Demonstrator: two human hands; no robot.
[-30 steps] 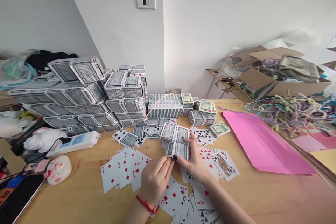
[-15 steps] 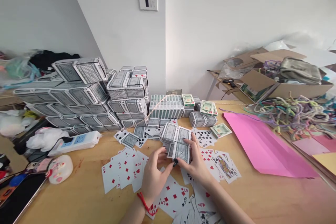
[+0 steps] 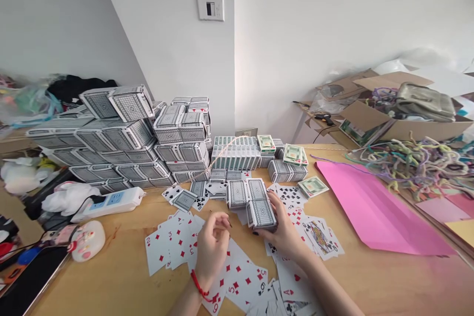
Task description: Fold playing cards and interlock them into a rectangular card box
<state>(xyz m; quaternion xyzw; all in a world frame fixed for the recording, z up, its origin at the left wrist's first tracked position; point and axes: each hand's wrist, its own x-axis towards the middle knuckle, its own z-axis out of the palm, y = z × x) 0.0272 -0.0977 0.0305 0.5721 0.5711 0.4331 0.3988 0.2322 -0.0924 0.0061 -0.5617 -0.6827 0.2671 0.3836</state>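
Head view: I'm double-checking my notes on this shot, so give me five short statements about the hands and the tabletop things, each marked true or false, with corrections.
1. The right hand grips a boxy block with grey-and-white playing-card backs. True.
2. The left hand grips that block too. False: it is apart from it, fingers loosely curled.
3. A red cord bracelet is on the left wrist. True.
4. The loose white playing cards with red diamonds lie face down. False: they lie face up.
5. The white power strip with blue socket panels lies right of the bright pink paper sheet. False: it lies to its left.
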